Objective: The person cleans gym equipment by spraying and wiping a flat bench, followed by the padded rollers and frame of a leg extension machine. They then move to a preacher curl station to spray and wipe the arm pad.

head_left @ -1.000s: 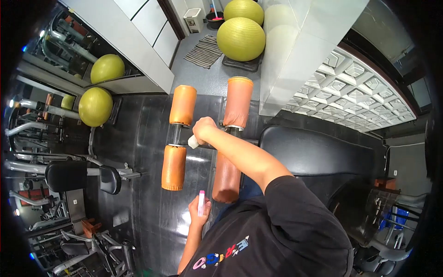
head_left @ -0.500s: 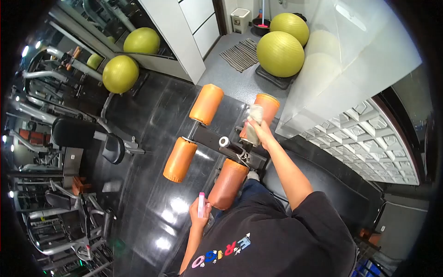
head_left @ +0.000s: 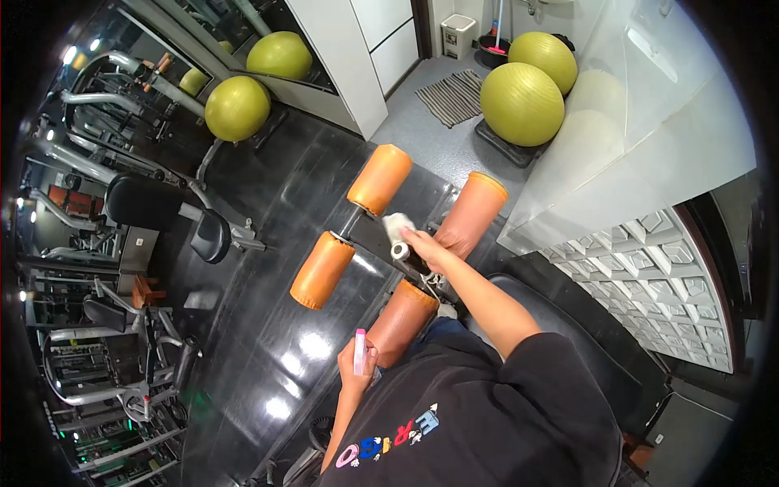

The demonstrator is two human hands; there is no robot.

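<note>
In my right hand (head_left: 428,250) is a pale cloth (head_left: 398,227), bunched at the fingertips over the dark metal frame of a padded exercise machine. A dark post with a light round end cap (head_left: 398,252) stands right beside that hand. My left hand (head_left: 357,362) grips a slim pink-and-white bottle (head_left: 360,351) upright, close to the near brown foam roller (head_left: 399,323). Beyond my right hand lies the other brown roller (head_left: 474,213). Two orange rollers, the far one (head_left: 380,179) and the nearer one (head_left: 322,271), sit on the machine's opposite bar.
A black padded bench (head_left: 560,341) extends at the right beside a white studded panel (head_left: 641,280). Green exercise balls (head_left: 522,104) stand on the far floor near a striped mat (head_left: 451,97). Other gym machines (head_left: 146,203) line the left side.
My right hand has moved left with the cloth, off the far brown roller and onto the central frame. My left hand still holds the bottle in about the same place.
</note>
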